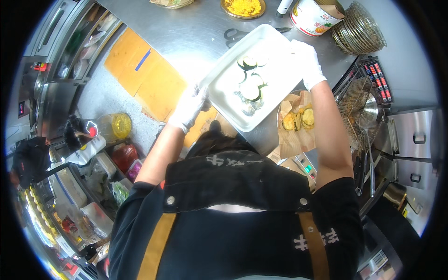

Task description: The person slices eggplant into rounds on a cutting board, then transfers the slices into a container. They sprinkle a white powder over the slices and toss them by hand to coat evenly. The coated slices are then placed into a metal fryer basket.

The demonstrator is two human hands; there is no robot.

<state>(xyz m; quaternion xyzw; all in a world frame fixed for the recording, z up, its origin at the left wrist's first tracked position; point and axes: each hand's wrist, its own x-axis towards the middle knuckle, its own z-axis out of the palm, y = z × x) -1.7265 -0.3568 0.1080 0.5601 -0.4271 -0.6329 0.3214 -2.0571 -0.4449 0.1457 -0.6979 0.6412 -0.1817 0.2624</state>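
A white rectangular tray (224, 101) is held up and turned at a slant before me. My left hand (191, 105), in a white glove, grips its left edge. My right hand (305, 63), gloved too, is at its upper right edge; glare hides part of the fingers. Several pale slices with dark green rind (247, 63) lie in the tray, with a wet, greyish patch near its lower end. Dark-handled scissors (235, 34) lie partly behind the tray. Below my right hand, fried battered slices (307, 117) rest on brown paper (297, 145), partly hidden by my right forearm.
On the steel counter (147, 17) stand a plate of yellow crumbs (244, 7), a paper-labelled tin (313, 21) and stacked wire baskets (358, 31). Fryer baskets (353, 98) and a long-handled strainer (369, 112) are at the right. An oil jug (120, 126) stands at the left, near another person (29, 161).
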